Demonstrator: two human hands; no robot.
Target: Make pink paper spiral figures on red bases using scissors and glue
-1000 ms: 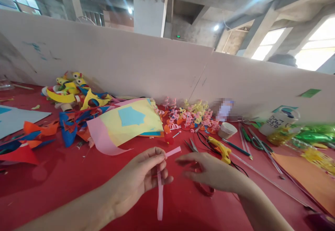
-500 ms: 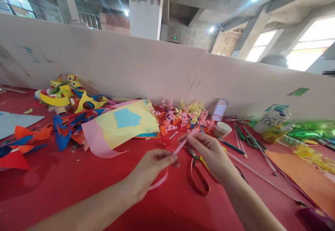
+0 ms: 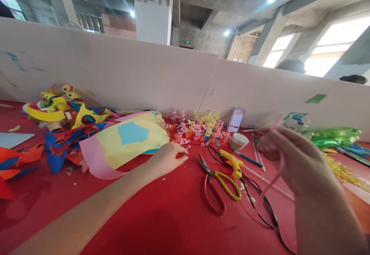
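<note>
My right hand, raised on the right, is closed around a pink paper strip. One end sticks up above the fingers and a long tail hangs below. My left hand is low over the table at the centre, fingers curved, with a gap between thumb and forefinger. It covers the spot near a small stick and the pile of pink and yellow curled paper pieces. Between the hands lie scissors, one handle red and one yellow, blades parted. A yellow glue gun with a black cord lies beside them.
On the left are stacked coloured paper sheets and yellow, blue and orange paper crafts. A paper cup, a phone and a teal pencil lie behind the glue gun. A white partition runs along the back.
My left hand has let go of the pink strip and moved up and left towards the curled pieces. My right hand has carried the strip up and right, uncovering the glue gun.
</note>
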